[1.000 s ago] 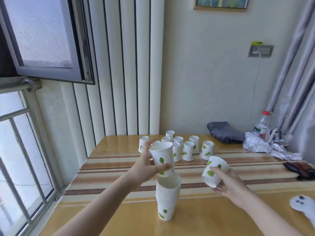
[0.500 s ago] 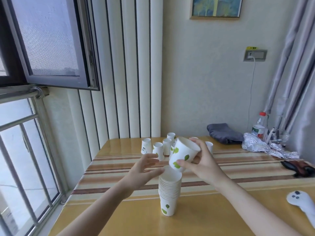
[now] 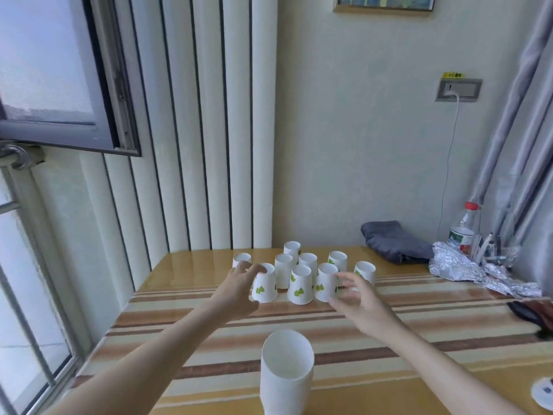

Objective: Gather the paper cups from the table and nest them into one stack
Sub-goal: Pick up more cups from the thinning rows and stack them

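Both hands reach for upturned leaf-print paper cups: left hand point(image 3: 239, 290) spread wide against the front-left cup point(image 3: 264, 283); right hand point(image 3: 360, 304) wide, empty, beside the front-right cup point(image 3: 326, 282). Nested stack point(image 3: 286, 375) stands nearer, mouth up to receive them.

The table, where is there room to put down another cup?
The striped table is bare between the nested stack and the upside-down cups, beyond the right hand toward the dark item, and near the window-side edge by the left hand. The cup cluster is crowded; foil and a bottle fill the far right corner.
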Motion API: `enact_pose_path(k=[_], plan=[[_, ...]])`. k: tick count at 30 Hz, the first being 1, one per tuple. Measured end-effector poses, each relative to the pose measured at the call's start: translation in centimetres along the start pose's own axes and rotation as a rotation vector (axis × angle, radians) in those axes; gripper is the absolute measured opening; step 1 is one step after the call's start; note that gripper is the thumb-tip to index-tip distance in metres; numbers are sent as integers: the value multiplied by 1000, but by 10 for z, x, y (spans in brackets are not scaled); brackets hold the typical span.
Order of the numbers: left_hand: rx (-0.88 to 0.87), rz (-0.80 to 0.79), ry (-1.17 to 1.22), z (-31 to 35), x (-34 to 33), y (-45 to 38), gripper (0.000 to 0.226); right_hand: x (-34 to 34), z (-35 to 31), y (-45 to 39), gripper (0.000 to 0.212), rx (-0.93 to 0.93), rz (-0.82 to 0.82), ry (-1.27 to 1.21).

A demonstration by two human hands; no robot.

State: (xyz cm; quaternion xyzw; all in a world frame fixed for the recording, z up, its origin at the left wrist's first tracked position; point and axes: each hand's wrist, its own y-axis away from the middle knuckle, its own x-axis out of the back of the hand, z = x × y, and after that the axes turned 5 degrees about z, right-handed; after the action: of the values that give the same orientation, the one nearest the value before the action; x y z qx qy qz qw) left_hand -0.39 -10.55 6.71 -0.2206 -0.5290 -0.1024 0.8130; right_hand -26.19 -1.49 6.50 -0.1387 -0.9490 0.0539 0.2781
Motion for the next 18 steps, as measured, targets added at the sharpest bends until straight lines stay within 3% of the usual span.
enact_pose_path(k=[5,12,18], plan=[[-115,-102,-429,0,-30,-71,80,1,28,-69,72,53,-101,519],[-161,-199,-674,-10,-63,-103,82,-33,36,-134,80,72,-151,884],[-131,-61,-680,-22,-54,-80,70,-40,40,-121,52,51,-62,923]])
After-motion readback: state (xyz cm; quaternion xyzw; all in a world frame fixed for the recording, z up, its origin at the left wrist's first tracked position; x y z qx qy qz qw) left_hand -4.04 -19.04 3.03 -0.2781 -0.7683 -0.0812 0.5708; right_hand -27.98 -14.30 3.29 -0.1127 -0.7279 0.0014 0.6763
